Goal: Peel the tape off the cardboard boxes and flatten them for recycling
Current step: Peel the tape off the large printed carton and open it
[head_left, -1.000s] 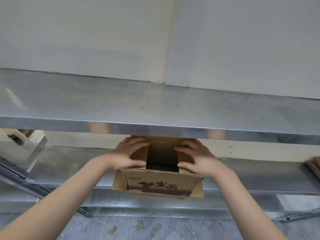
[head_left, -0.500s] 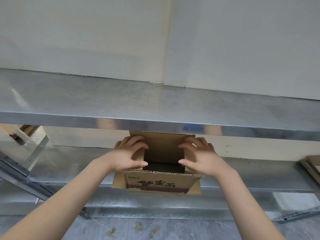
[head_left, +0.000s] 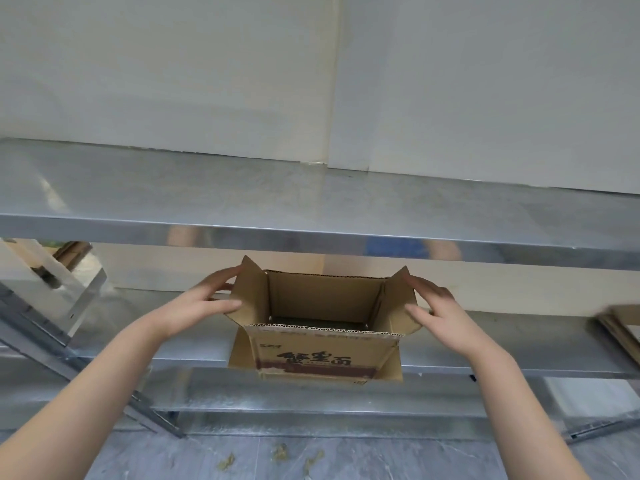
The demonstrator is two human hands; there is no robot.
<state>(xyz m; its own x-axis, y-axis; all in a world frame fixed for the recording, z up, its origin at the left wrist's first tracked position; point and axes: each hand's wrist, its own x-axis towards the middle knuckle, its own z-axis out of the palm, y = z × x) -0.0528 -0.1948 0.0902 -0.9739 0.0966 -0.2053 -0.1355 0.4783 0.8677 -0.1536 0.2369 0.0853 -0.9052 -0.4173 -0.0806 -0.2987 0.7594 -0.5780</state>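
A small brown cardboard box with dark printed characters on its near side stands at the front edge of the lower steel shelf. Its top is open, and the two side flaps stand spread outward. My left hand lies against the outside of the left flap with straight fingers. On the other side, my right hand touches the outside of the right flap, its fingers also extended. No tape shows on the visible faces.
An upper steel shelf overhangs just above the box, with a white wall behind. Flattened cardboard lies at the shelf's right end. A metal bracket and more cardboard sit at the left. Scraps litter the grey floor.
Both hands moved from the box opening outward. The side flaps, folded inward before, now stand spread apart and the inside of the box shows.
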